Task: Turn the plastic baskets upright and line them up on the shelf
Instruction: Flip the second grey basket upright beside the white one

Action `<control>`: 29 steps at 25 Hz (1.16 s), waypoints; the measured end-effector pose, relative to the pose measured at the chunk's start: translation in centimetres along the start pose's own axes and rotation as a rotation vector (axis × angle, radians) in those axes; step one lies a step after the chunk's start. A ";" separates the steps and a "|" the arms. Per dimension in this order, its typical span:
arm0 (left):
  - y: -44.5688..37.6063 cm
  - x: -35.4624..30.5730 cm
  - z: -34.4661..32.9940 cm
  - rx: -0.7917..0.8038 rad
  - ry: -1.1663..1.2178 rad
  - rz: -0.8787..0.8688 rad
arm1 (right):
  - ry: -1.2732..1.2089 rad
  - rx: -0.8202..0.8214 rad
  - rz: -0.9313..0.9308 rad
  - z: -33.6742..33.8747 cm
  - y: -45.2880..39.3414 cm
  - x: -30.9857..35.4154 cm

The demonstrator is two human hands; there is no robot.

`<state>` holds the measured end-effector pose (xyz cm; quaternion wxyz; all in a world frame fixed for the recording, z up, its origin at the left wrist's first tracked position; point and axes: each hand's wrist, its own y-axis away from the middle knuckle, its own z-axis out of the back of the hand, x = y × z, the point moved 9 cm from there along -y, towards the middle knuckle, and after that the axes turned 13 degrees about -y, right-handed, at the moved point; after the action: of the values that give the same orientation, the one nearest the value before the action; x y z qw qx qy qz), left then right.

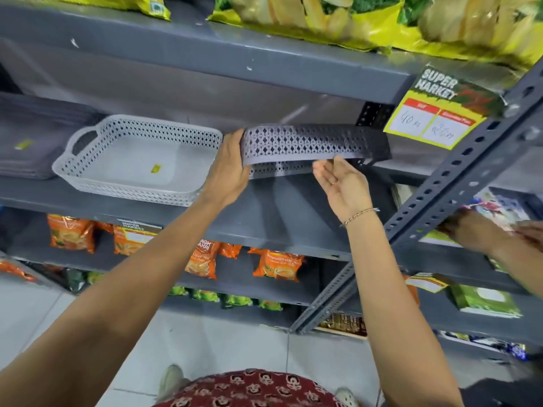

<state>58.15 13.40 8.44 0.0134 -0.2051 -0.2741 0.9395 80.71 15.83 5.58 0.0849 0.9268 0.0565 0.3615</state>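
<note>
A dark grey perforated plastic basket (pixel 311 143) is lifted off the grey shelf (pixel 279 207), tilted with its long side wall facing me. My left hand (pixel 230 165) grips its left end. Just below the basket's front edge, my right hand (pixel 342 183) is palm up with fingers apart, its fingertips at or near that edge. To the left, a light grey perforated basket (pixel 138 160) stands upright on the same shelf, stacked in one or more like it, with a yellow sticker inside.
A yellow price card (pixel 435 113) hangs from the shelf above. A slotted upright post (pixel 440 186) rises at the right. Another person's hands (pixel 484 233) work beyond it. Flat grey trays (pixel 32 142) lie far left. Orange packets (pixel 276 264) fill the lower shelf.
</note>
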 end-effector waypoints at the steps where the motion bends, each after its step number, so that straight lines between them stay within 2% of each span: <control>1: -0.5 -0.1 0.6 -0.026 0.002 0.032 | 0.022 0.008 0.009 0.1 0.0 0.3; 3: -1.6 0.4 1.6 -0.049 0.040 0.171 | 0.118 -0.050 0.035 1.9 0.0 0.6; 6: -2.7 2.2 2.0 -0.017 0.010 0.400 | 0.286 -0.247 0.116 6.7 -0.8 0.9; 9: -2.3 4.0 0.7 0.053 0.020 0.531 | 0.805 -0.375 0.234 9.6 -2.6 2.0; 11: -2.1 5.4 -1.0 0.131 0.071 0.619 | 1.141 -0.243 0.246 9.0 -3.3 1.0; 14: -2.0 7.5 -3.6 0.282 0.093 0.725 | 1.522 0.150 0.204 7.3 -2.8 -3.1; 15: -1.8 7.8 -4.3 0.321 0.104 0.731 | 1.620 0.221 0.212 6.9 -2.5 -3.8; 17: -0.6 8.2 -5.9 0.389 0.156 0.724 | 1.709 0.249 0.247 6.2 -2.6 -4.1; 19: 1.0 7.9 -7.4 0.447 0.197 0.686 | 1.724 0.242 0.232 5.5 -2.9 -4.1; 21: 2.2 6.1 -7.6 0.497 0.018 0.512 | 1.725 0.260 0.201 5.4 -3.1 -4.4; 23: 3.3 1.6 -7.6 0.516 -0.281 0.155 | 1.690 0.297 0.193 5.6 -3.2 -3.9; 25: 5.6 -3.4 -8.3 0.599 -0.373 -0.177 | 1.720 0.334 0.158 5.8 -3.4 -2.8; 27: 7.7 -4.9 -9.5 0.775 -0.363 -0.252 | 1.882 0.344 0.084 6.1 -3.4 -2.0; 29: 7.6 -4.3 -9.5 0.795 -0.374 -0.240 | 2.040 0.312 0.085 6.5 -3.3 -1.8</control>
<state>66.44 11.19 -1.13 0.1502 0.0223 0.0884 0.9844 83.67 18.04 -0.94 -0.1373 0.1813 0.1149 0.9670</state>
